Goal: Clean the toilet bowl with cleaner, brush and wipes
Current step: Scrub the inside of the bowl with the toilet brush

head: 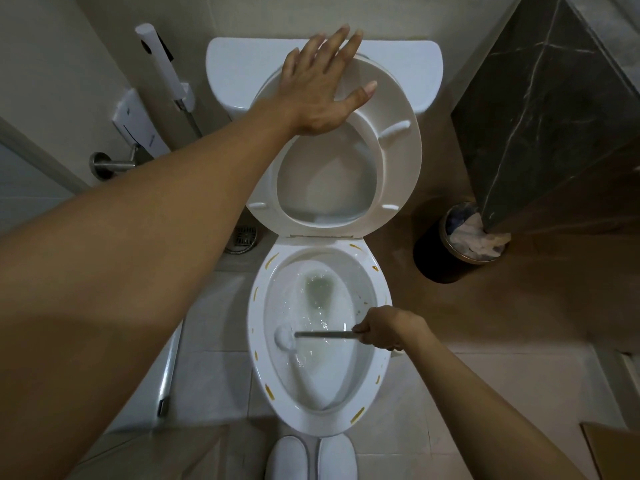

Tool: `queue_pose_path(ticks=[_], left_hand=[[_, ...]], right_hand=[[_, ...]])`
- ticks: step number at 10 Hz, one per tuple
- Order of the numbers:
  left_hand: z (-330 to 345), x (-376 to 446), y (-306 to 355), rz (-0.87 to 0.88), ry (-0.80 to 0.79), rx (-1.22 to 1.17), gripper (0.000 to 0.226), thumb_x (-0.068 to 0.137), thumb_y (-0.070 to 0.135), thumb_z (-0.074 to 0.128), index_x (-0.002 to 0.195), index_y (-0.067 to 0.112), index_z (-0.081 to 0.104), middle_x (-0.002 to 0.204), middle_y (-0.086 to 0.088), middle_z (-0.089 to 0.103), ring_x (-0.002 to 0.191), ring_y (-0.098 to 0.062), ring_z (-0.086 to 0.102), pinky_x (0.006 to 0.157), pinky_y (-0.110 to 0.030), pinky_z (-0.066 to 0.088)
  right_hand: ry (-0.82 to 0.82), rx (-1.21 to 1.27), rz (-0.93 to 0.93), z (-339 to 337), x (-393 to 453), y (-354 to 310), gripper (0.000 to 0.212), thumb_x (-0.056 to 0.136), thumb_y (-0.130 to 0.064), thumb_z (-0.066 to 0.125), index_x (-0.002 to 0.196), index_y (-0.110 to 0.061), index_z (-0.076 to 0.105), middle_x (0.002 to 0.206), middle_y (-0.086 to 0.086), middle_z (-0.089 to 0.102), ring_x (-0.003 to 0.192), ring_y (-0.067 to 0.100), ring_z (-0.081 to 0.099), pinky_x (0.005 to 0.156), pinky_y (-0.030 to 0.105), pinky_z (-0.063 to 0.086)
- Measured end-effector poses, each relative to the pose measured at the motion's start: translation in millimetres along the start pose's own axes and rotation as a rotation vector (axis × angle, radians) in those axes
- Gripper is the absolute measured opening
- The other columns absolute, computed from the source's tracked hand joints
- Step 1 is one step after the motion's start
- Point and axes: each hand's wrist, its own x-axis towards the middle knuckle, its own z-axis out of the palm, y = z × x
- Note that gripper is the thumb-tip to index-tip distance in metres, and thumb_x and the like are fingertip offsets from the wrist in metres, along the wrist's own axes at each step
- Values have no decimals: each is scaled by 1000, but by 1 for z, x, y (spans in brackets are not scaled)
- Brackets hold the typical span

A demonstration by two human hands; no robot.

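The right hand (384,329) grips the brush (311,335) by the end of its handle, fingers curled round it. The handle's long axis runs nearly level across the toilet bowl (258,358), from the hand at the bowl's right rim to the white brush head against the left inner wall. The left hand (322,84) lies flat, fingers spread, on the raised seat (398,157), well apart from the brush. The scrubbing stroke therefore falls to the right hand. Yellow marks dot the rim.
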Motion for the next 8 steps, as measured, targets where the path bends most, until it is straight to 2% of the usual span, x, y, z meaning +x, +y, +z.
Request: queue_pose_path(ticks=[1, 2, 3, 4, 5, 6, 7, 8], left_hand=[[-1, -1, 0, -1, -1, -6, 72, 95, 62, 22, 152, 26, -2, 160, 2, -6, 147, -24, -7, 116, -48, -4], [0, 0, 0, 4, 4, 6, 72, 95, 62, 22, 152, 26, -3, 160, 2, -6, 147, -24, -7, 116, -48, -3], [1, 0, -1, 4, 5, 5, 73, 95, 63, 22, 152, 26, -3, 160, 1, -6, 147, -24, -7, 116, -49, -3], [0, 0, 0, 3, 2, 6, 73, 95, 63, 22, 152, 25, -3, 160, 1, -6, 147, -24, -7, 116, -49, -3], [-1, 0, 0, 2, -3, 1, 72, 95, 62, 21, 152, 25, -3, 160, 1, -7, 147, -24, -8, 116, -48, -4], [0, 0, 0, 2, 2, 5, 72, 95, 63, 21, 152, 26, -3, 160, 1, -6, 147, -24, -7, 116, -49, -3], [1, 0, -1, 3, 1, 8, 73, 94, 63, 21, 152, 26, -2, 160, 1, -6, 147, -24, -6, 116, -49, -3], [1, 0, -1, 6, 5, 8, 73, 94, 63, 21, 152, 25, -2, 160, 1, -5, 147, -24, -5, 116, -49, -2]], right_hand=[[102, 53, -33, 12, 2, 2, 39, 101, -28, 39, 139, -27, 48, 117, 8, 59, 84, 22, 55, 74, 29, 48], [54, 130, -2, 17, -1, 10, 32, 101, -30, 41, 130, -29, 55, 99, 3, 61, 64, 16, 49, 54, 23, 44], [-78, 173, 62, 12, -4, 24, 22, 97, -32, 49, 112, -33, 65, 69, -6, 51, 54, 13, 44, 45, 18, 35], [-56, 114, 70, 11, 1, 23, 31, 97, -32, 50, 125, -28, 62, 75, -6, 53, 52, 8, 45, 48, 18, 37], [35, 102, 31, 12, 4, 16, 34, 98, -32, 45, 130, -28, 56, 87, -4, 56, 57, 10, 52, 48, 19, 41], [-9, 126, 25, 11, -1, 18, 33, 97, -30, 48, 128, -29, 58, 76, -4, 55, 52, 11, 48, 47, 19, 39], [-227, 50, 84, -3, -12, 24, 33, 94, -33, 55, 126, -37, 60, 75, -2, 54, 51, 10, 41, 49, 19, 34], [-298, -12, 113, -11, -9, 22, 35, 92, -35, 56, 127, -39, 59, 81, -3, 53, 55, 10, 38, 54, 20, 33]])
